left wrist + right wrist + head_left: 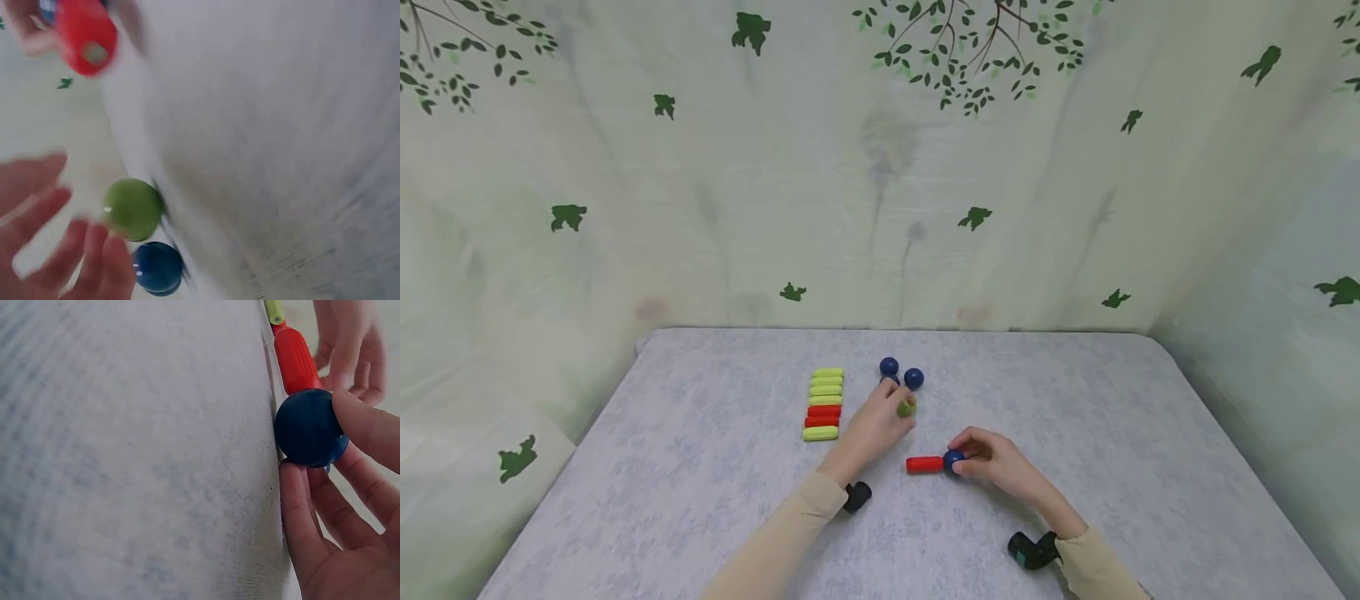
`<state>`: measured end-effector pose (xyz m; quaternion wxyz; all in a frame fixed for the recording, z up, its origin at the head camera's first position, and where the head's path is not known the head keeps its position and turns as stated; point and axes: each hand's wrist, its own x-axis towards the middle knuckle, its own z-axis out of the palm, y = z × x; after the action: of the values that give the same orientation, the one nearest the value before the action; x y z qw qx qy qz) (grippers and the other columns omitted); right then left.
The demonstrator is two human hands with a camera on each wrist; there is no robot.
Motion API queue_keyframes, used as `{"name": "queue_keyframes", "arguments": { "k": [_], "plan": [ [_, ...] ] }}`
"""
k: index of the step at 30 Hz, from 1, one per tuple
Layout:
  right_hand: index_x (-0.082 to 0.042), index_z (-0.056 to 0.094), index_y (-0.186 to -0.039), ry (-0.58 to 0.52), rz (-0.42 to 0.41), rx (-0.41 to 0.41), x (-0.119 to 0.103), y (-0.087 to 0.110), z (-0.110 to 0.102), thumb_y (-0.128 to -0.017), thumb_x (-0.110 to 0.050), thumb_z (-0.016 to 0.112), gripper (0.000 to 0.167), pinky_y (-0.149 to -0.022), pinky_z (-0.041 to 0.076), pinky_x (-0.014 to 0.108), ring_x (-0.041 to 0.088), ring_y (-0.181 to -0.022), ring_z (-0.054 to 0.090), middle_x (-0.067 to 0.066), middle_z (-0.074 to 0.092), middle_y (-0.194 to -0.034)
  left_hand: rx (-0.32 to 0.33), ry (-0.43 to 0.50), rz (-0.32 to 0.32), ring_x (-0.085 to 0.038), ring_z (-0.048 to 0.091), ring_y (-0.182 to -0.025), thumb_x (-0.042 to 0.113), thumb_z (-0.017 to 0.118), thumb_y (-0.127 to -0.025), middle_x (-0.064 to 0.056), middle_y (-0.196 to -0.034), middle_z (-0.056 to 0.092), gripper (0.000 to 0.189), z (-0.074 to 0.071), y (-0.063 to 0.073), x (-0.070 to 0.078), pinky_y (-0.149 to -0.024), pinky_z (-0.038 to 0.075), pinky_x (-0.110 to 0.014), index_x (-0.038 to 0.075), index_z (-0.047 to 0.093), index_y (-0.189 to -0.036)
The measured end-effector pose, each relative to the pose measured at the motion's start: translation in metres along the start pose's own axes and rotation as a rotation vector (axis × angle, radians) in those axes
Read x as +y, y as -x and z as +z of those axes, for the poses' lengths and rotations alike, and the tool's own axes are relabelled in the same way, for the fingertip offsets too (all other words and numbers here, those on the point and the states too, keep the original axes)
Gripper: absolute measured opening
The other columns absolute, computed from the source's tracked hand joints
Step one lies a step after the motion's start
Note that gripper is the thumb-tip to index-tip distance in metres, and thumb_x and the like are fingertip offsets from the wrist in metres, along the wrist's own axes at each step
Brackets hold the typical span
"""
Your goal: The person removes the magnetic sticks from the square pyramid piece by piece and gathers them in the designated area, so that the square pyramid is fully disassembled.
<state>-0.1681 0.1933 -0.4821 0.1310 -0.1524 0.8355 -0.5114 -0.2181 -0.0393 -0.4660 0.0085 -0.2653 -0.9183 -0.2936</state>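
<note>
My right hand (997, 464) pinches a dark blue ball (308, 429) between thumb and fingers, low over the table. A red ribbed stick (923, 465) lies end-on against that ball; whether the two are joined I cannot tell. To the left and farther back, my left hand (878, 418) reaches over a green ball (132, 209). Its fingers are spread and loosely bent beside the green ball in the left wrist view, without closing round it. Right behind the green ball in that view sits another blue ball (157, 269).
Blue balls (913, 378) stand beyond my left hand, one partly hidden by it. Left of that hand, several yellow-green sticks (827, 390) and two red sticks (824, 411) lie in a column on the grey table (700, 467). A patterned curtain (820, 183) hangs behind.
</note>
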Motion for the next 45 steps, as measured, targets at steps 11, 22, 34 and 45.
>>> {"name": "queue_keyframes", "arguments": {
  "k": [11,22,34,45],
  "plan": [
    [-0.002,0.064,-0.109,-0.055,-0.004,-0.006,-0.001,0.0,-0.002,-0.088,-0.019,0.07,0.027,-0.078,0.049,0.037,0.023,-0.091,0.061,0.008,0.064,-0.101,-0.203,-0.001,0.169,-0.007,0.05,-0.081,0.014,0.07,-0.088,0.009,-0.09,0.056,0.019,0.015,0.025,0.018,-0.075,0.045,-0.021,0.019,0.061,-0.104],
    [-0.001,0.063,-0.108,-0.055,-0.022,0.053,-0.005,-0.008,-0.001,-0.089,-0.012,0.069,0.023,-0.078,0.049,0.04,0.029,-0.097,0.059,0.01,0.064,-0.105,-0.063,0.044,0.099,-0.009,0.054,-0.083,0.01,0.071,-0.086,0.008,-0.092,0.061,0.016,-0.008,0.032,0.012,-0.074,0.049,-0.025,0.018,0.064,-0.098],
    [-0.008,0.066,-0.107,0.002,0.055,0.238,-0.014,-0.035,0.002,-0.085,-0.015,0.073,0.024,-0.084,0.049,0.042,0.025,-0.101,0.059,0.004,0.065,-0.106,0.118,-0.012,-0.078,-0.016,0.052,-0.091,0.004,0.078,-0.077,0.005,-0.095,0.054,0.023,-0.051,0.076,-0.038,-0.079,0.05,-0.034,0.015,0.064,-0.091],
    [-0.01,0.066,-0.106,0.076,0.112,0.303,-0.016,-0.07,0.005,-0.085,-0.013,0.073,0.022,-0.085,0.049,0.042,0.025,-0.102,0.059,0.005,0.065,-0.106,0.109,-0.085,-0.15,-0.019,0.047,-0.088,-0.006,0.075,-0.075,0.003,-0.088,0.051,0.025,-0.053,0.085,-0.059,-0.072,0.048,-0.032,0.011,0.064,-0.089]
  ]
}}
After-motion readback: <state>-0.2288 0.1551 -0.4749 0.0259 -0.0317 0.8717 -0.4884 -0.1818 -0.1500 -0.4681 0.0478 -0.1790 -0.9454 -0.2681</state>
